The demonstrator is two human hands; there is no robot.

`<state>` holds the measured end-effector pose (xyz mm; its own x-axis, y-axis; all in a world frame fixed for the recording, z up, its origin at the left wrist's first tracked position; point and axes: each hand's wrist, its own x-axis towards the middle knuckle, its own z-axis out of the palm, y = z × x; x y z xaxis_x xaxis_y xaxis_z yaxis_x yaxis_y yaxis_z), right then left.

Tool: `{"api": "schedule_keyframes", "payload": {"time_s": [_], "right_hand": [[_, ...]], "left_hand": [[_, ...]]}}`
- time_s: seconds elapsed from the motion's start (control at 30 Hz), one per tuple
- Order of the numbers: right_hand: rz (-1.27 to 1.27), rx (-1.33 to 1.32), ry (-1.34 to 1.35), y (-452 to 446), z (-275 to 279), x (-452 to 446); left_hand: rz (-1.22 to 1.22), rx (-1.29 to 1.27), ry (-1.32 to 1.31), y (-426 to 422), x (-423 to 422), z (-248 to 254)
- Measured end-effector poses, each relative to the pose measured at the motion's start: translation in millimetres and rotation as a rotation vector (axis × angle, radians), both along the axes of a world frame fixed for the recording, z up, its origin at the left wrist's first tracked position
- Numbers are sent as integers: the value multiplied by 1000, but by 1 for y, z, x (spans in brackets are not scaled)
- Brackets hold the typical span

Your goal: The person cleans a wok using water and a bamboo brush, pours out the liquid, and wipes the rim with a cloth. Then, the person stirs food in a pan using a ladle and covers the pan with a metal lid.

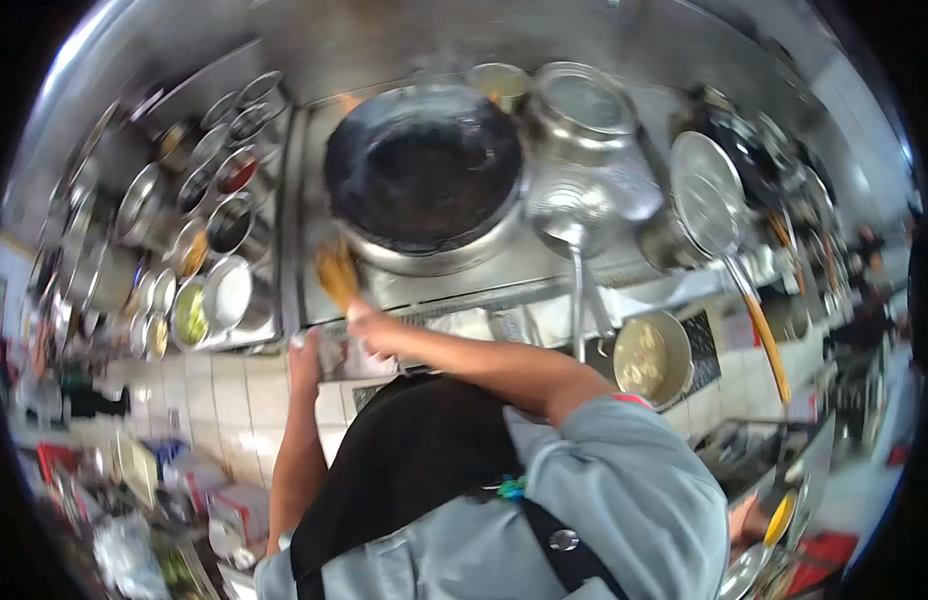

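Note:
My right hand [372,328] is closed round the handle end of a bamboo wok brush [336,272], whose bristles reach over the stove top. The brush lies just left of and in front of a large black wok [424,165] on the burner. Nothing shows inside the wok except a dark, slightly shiny surface and some haze. My left hand [305,358] is low at the stove's front edge, beside the rail; its fingers are too small and blurred to read. A pale cloth [342,358] is close to it.
Metal pots of sauces and seasonings [234,225] crowd the left. Right of the wok are a perforated ladle [572,215], a lidded-looking pot [584,105] and a wooden-handled strainer [709,190]. A pot with pale pieces in liquid [649,358] stands at front right. Another person's hand [749,525] shows lower right.

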<state>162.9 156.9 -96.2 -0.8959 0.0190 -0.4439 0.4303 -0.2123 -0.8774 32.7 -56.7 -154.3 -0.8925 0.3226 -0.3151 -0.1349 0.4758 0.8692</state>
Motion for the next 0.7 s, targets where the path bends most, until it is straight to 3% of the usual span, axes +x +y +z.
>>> {"api": "schedule_keyframes", "payload": {"time_s": [0.03, 0.1, 0.17, 0.23, 0.27, 0.33, 0.37, 0.4, 0.43, 0.47, 0.5, 0.6, 0.7], "right_hand": [[-11, 172, -174, -20, 22, -2], [118, 260, -57, -33, 16, 1], [190, 330, 39, -18, 61, 33], [121, 317, 93, 13, 12, 59], [-64, 446, 230, 30, 13, 93], [-360, 688, 29, 61, 23, 169], [-521, 907, 40, 84, -30, 207], [-618, 1205, -316, 75, 5, 242], [-728, 1310, -458, 79, 0, 275], [-685, 1137, -645, 75, 25, 296], [-816, 1175, -648, 68, 2, 319], [-789, 970, -716, 69, -12, 331], [-954, 879, -647, 68, -43, 320]], "left_hand": [[-11, 170, -208, -4, -1, 5], [-5, 362, -267, -13, -4, -3], [25, 528, -315, -15, -1, 7], [70, 478, -333, -16, -3, 6], [39, 487, -340, -17, -4, 5], [-20, 514, -351, -16, -6, 4], [-9, 504, -339, -16, -6, 4], [2, 497, -325, -16, -6, 3], [16, 490, -309, -15, -6, 3], [2, 494, -333, -16, -6, 4], [-11, 499, -355, -17, -7, 5], [-32, 493, -387, -18, -4, 13], [-70, 584, -352, -21, -16, -20]]}}
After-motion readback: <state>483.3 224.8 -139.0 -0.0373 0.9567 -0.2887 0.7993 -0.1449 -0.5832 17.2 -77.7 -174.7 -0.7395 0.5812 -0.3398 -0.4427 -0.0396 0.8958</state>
